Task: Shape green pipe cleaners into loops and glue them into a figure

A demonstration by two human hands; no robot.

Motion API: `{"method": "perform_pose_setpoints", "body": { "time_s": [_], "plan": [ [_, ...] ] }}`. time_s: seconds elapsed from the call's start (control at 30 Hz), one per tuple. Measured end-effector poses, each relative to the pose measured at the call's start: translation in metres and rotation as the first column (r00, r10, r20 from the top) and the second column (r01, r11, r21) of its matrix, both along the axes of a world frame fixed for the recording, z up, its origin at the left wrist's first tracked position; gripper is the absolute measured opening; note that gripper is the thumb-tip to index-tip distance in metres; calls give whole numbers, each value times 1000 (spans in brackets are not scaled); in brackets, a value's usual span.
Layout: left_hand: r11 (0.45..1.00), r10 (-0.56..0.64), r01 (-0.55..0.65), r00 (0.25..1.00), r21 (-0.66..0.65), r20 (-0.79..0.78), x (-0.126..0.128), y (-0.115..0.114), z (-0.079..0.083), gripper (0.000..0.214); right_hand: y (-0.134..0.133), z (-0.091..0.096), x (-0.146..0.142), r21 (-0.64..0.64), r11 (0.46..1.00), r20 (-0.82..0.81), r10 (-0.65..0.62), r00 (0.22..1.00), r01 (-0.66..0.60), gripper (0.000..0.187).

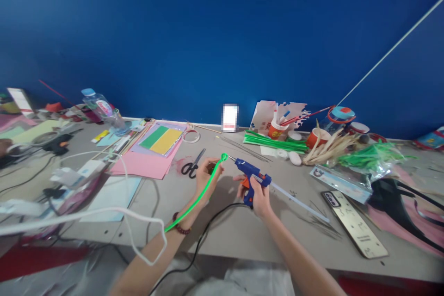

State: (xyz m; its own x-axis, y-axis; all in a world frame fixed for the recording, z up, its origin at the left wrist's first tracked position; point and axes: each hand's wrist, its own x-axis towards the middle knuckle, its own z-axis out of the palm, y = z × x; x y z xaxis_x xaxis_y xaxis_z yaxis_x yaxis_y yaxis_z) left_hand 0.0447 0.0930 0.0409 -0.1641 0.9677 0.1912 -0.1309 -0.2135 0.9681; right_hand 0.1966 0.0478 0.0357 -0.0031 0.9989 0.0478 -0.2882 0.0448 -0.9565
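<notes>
My left hand (207,175) is closed on a bright green pipe cleaner (194,203) whose top end curls into a small loop near the glue gun's nozzle. My right hand (257,195) grips the handle of a blue and orange hot glue gun (250,175), its tip aimed left at the loop. A clear glue stick (298,203) sticks out from the gun's back across the table. The gun's black cord (201,240) runs down toward me.
Black scissors (192,165) lie just left of my left hand. Pink, green and yellow paper sheets (152,152) sit further left, with a water bottle (102,108) behind. Cups, green sticks (274,142), a ruler (355,224) and bags crowd the right. White cables (104,215) cross the left.
</notes>
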Motion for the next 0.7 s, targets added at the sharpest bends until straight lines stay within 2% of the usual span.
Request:
{"method": "perform_pose_setpoints", "body": {
  "time_s": [0.2,0.37,0.53,0.7],
  "plan": [
    [970,95,-26,956,242,-277,-2,-7,13,8,3,4,3,-66,996,-192,-72,979,60,39],
    [958,124,-38,948,284,-292,-1,-12,22,8,8,9,11,-117,993,-220,-48,974,23,40],
    [973,145,-104,969,204,-200,0,-9,16,11,10,11,12,-75,997,-181,13,983,-27,36],
    [998,36,-34,998,50,-45,-2,-2,7,20,6,6,7,-91,993,-177,56,983,-73,38]
  ]
}}
